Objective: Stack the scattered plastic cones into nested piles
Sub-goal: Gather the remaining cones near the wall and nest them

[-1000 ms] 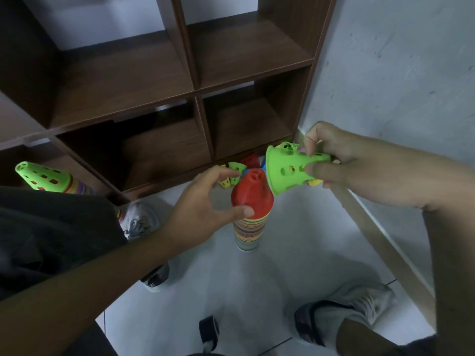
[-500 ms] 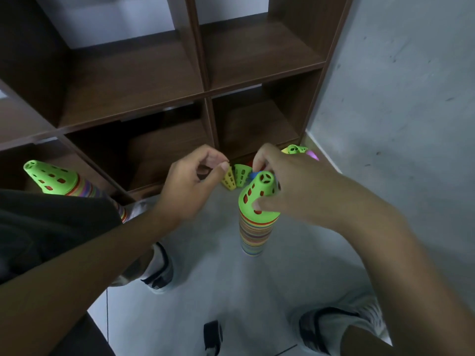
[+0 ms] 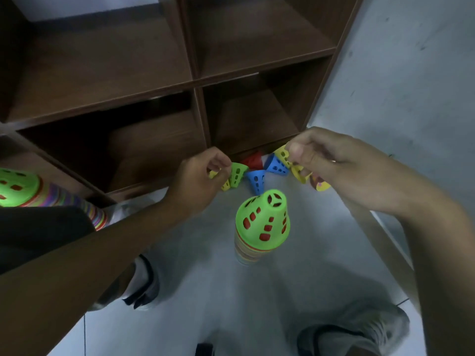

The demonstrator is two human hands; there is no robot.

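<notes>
Since half a second ago the right hand (image 3: 331,168) has let go of the green cone (image 3: 263,218) and moved far and to the right, and the left hand (image 3: 198,181) has shifted toward the scattered cones. The green cone now caps the nested pile (image 3: 250,249) standing on the pale floor (image 3: 205,304) in the middle, red showing through its holes. The right hand pinches a yellow cone (image 3: 282,155) between thumb and curled fingers, just by another yellow cone (image 3: 300,174) at the foot of the wall. The left hand's fingers are curled with thumb and forefinger together against a small green cone (image 3: 237,173); whether it truly grips it I cannot tell. Between the hands lie two blue cones (image 3: 257,177) and a red cone (image 3: 253,160), near the base of the brown shelf unit (image 3: 195,80). At far left a second pile (image 3: 51,199) topped in green lies tilted.
</notes>
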